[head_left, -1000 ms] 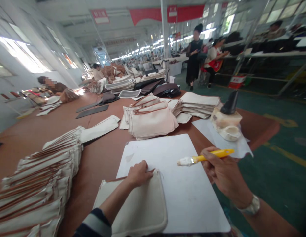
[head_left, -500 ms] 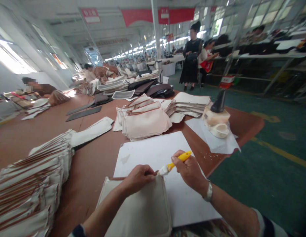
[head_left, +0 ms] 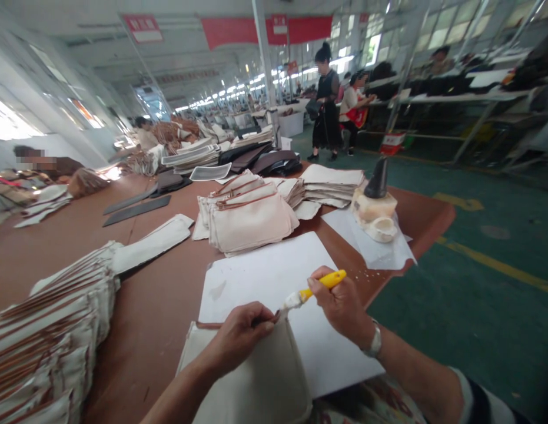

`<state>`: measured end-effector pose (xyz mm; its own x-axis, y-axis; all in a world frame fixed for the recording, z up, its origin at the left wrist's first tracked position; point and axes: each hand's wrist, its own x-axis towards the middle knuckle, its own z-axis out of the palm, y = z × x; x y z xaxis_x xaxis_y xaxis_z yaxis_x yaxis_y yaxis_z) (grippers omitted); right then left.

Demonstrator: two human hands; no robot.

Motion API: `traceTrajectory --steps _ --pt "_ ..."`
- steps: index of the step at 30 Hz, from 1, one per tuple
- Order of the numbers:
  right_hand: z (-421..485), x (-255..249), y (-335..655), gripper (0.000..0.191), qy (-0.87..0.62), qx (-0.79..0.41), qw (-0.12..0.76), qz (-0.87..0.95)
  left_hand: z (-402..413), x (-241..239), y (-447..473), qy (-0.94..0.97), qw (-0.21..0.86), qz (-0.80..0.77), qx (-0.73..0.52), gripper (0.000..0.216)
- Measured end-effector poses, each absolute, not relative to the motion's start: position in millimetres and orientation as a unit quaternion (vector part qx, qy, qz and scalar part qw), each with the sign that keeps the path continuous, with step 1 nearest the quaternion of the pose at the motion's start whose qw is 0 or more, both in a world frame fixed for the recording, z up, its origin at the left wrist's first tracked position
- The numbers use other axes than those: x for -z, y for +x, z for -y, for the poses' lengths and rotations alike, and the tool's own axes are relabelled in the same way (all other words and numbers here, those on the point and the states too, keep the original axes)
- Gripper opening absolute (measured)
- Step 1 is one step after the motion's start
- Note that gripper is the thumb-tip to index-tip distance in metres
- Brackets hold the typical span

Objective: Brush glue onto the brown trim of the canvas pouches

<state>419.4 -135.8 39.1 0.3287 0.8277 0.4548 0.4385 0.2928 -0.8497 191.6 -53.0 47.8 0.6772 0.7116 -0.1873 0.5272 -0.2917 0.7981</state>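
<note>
My left hand (head_left: 249, 330) pinches the brown-trimmed top edge of a pale cream fabric panel (head_left: 256, 386), near its right corner. The panel lies partly over a white sheet (head_left: 265, 268) at the table's near edge. In my right hand (head_left: 342, 303) is a paintbrush (head_left: 324, 284) with a yellow handle, held between thumb and fingers. Its bristles are coated in something white, and the tip meets the panel's corner just beside my left fingertips. Whether the bristles press on the edge or only hover at it, I cannot tell.
Overlapping cream pieces with brown edging (head_left: 57, 324) spread along the left of the brown table (head_left: 145, 318). A stack of similar pieces (head_left: 251, 218) lies beyond the sheet. To the right, a black cone (head_left: 377, 179) tops a whitish block beside a small white-crusted cup (head_left: 382, 228). People work farther back.
The view has shifted slightly, so the table appears farther left. My left hand sits a little lower, and the brush stays at the panel's corner. A standing person in black has turned and stepped.
</note>
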Motion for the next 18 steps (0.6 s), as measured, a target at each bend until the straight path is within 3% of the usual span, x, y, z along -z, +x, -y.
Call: traceTrajectory --steps 3,7,12,15,18 --pt "136.8 -43.9 433.9 0.028 -0.580 -0.166 0.607 0.518 63.0 -50.2 185.4 0.851 0.397 -0.299 -0.169 0.015" --pt "146.1 -57.8 435.6 0.026 -0.543 -0.271 0.640 0.471 73.1 -51.6 181.8 0.913 0.273 -0.155 -0.259 0.009" --pt "169.8 -75.0 426.5 0.028 -0.505 -0.364 0.580 0.525 79.1 -49.6 185.8 0.923 0.182 -0.131 -0.311 0.013" --pt "181.9 -85.1 435.5 0.025 -0.503 -0.360 0.554 0.557 81.1 -47.6 186.9 0.922 0.161 -0.139 -0.325 0.018" --pt "183.9 -89.0 438.4 0.025 -0.523 -0.291 0.592 0.539 82.0 -47.5 186.7 0.922 0.147 -0.136 -0.331 0.019"
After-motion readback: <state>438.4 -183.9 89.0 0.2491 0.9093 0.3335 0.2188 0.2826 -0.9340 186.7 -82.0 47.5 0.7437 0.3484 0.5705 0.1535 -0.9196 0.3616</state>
